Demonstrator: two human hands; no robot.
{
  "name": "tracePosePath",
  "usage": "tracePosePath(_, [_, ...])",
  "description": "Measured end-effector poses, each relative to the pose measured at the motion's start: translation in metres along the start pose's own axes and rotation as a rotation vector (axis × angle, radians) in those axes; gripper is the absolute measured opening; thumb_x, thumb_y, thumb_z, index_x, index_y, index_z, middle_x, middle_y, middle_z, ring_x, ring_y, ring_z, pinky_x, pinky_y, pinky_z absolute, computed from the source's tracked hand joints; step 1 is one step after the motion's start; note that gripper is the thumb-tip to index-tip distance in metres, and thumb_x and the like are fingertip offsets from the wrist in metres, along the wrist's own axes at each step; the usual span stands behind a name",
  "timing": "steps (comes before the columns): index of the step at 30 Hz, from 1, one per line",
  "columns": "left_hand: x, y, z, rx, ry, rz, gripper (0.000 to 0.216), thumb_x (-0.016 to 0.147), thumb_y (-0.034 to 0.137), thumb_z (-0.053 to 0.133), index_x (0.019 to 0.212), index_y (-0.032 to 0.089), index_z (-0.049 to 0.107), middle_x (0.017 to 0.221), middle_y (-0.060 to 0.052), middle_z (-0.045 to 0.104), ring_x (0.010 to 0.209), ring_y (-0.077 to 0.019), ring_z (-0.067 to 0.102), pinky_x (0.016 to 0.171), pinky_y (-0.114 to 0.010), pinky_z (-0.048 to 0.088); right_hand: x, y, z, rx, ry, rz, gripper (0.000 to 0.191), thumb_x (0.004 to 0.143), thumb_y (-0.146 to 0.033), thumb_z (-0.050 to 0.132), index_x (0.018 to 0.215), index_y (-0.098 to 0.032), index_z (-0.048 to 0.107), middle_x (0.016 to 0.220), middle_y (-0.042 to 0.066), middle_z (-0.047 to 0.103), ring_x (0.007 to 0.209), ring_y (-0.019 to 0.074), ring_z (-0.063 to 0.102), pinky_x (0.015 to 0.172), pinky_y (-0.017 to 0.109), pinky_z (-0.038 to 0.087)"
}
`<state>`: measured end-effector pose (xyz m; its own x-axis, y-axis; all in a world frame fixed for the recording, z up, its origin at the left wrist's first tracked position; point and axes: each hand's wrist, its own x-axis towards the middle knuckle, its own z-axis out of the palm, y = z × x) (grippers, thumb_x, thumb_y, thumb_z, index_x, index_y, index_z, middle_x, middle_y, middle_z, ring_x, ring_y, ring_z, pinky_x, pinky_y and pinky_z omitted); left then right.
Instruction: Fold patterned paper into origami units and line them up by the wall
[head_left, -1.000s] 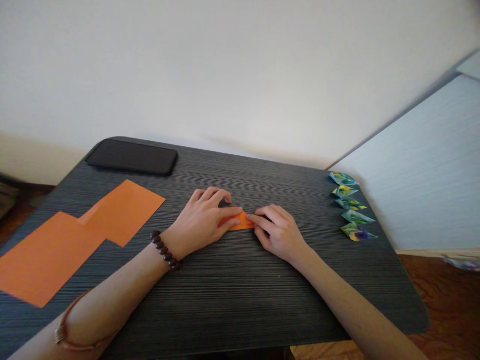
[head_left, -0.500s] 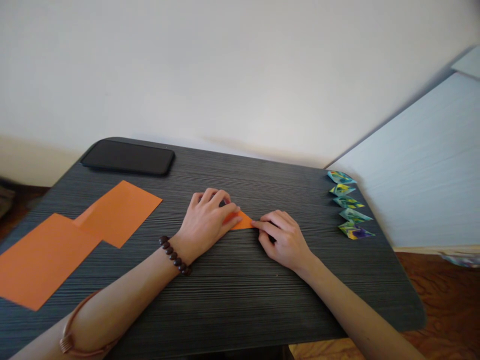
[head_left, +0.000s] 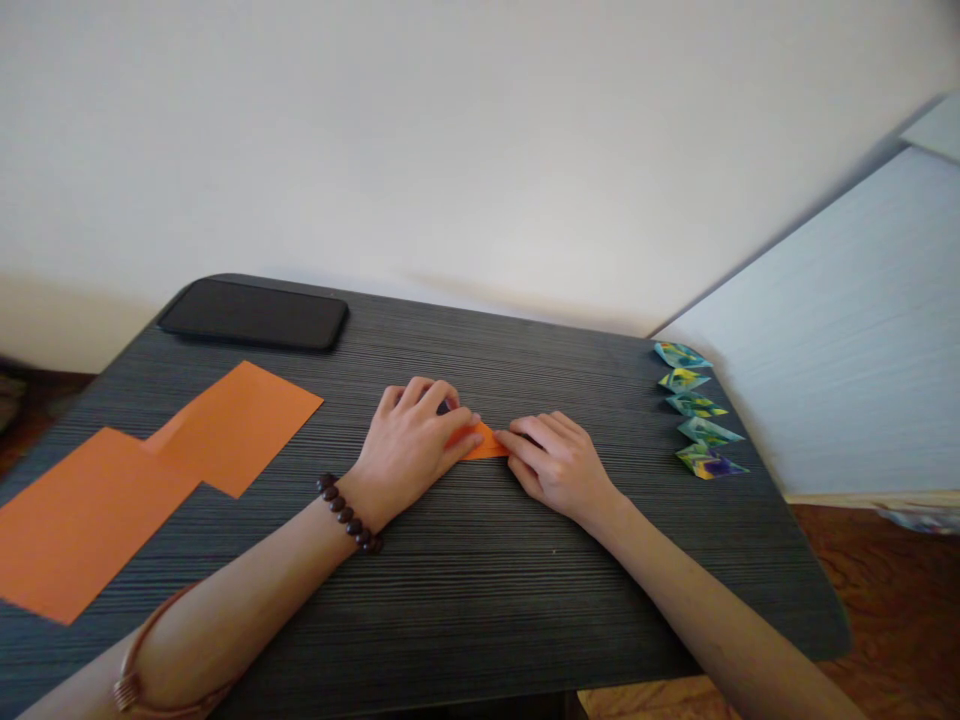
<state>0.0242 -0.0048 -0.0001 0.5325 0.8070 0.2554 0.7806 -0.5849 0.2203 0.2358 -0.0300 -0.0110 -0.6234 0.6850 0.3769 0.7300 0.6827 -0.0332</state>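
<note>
A small folded piece of orange paper [head_left: 486, 444] lies flat on the dark striped table [head_left: 465, 590], near its middle. My left hand [head_left: 411, 447], with a dark bead bracelet at the wrist, lies over the paper's left part, fingers pressed down on it. My right hand [head_left: 556, 463] presses its fingertips on the paper's right end. Most of the paper is hidden under the two hands.
Two orange sheets [head_left: 142, 476] overlap at the table's left. A black phone [head_left: 253, 315] lies at the back left corner. Several small patterned folded paper pieces [head_left: 697, 408] stand in a row at the right edge. A pale board [head_left: 847, 350] leans beside the table.
My right hand has slid a little left along the orange paper, covering more of its right end. My left hand stays pressed in place.
</note>
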Motion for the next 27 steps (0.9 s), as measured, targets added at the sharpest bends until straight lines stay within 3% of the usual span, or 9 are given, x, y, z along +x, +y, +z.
tracePosePath(13, [0.000, -0.001, 0.002, -0.007, 0.035, 0.013, 0.022, 0.087, 0.041, 0.051, 0.095, 0.030, 0.068, 0.102, -0.004, 0.059, 0.098, -0.0241, 0.047, 0.077, -0.039, 0.035, -0.022, -0.002, -0.006, 0.027, 0.039, 0.027, 0.022, 0.085, -0.014, 0.048, 0.099, -0.014, 0.065, 0.090, 0.007, 0.065, 0.075, 0.0159, 0.056, 0.068, 0.031, 0.044])
tracePosePath(19, [0.001, -0.002, 0.003, -0.032, 0.022, 0.006, 0.022, 0.087, 0.041, 0.050, 0.095, 0.029, 0.067, 0.103, -0.004, 0.059, 0.100, -0.0251, 0.046, 0.078, -0.040, 0.035, -0.006, -0.001, 0.000, 0.083, 0.046, 0.110, 0.027, 0.087, -0.015, 0.044, 0.105, -0.018, 0.064, 0.093, 0.006, 0.064, 0.075, 0.0148, 0.056, 0.071, 0.030, 0.045])
tracePosePath(27, [0.001, -0.002, 0.002, -0.037, 0.032, 0.008, 0.024, 0.087, 0.043, 0.049, 0.095, 0.028, 0.067, 0.101, -0.005, 0.060, 0.098, -0.0246, 0.046, 0.077, -0.040, 0.034, 0.000, -0.001, 0.005, 0.103, 0.009, 0.071, 0.025, 0.088, -0.017, 0.044, 0.101, -0.016, 0.065, 0.092, 0.007, 0.063, 0.075, 0.0154, 0.056, 0.069, 0.031, 0.046])
